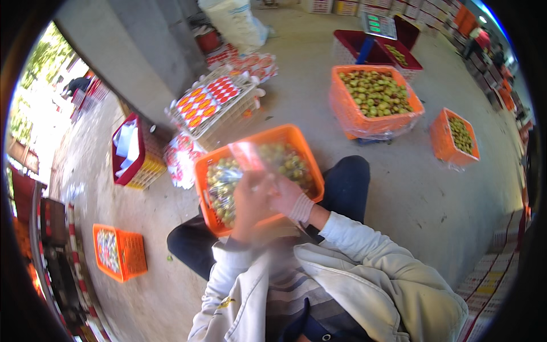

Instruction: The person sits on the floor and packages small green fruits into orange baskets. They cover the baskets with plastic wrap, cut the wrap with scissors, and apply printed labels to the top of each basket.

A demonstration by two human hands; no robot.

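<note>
An orange plastic crate [205,188] stands before me between my knees, filled with small green-brown round fruit [295,169]. Clear plastic film lies over part of the fruit and shines. Above the crate my two hands meet, blurred by motion. My left hand [250,194] is closed on a clear plastic piece with red print [247,156] that sticks up past the fingers. My right hand [290,194], in a pale glove with a ribbed cuff, presses against the left and grips the same plastic. The fingertips are too blurred to tell apart.
Sheets of round red stickers [207,100] lie on an upturned pale crate. At the left stand a maroon-and-yellow crate [143,158] and an orange crate [128,256]. A fruit-filled, plastic-lined crate [367,122] sits by a digital scale [378,25]; a smaller one [440,137] is farther right.
</note>
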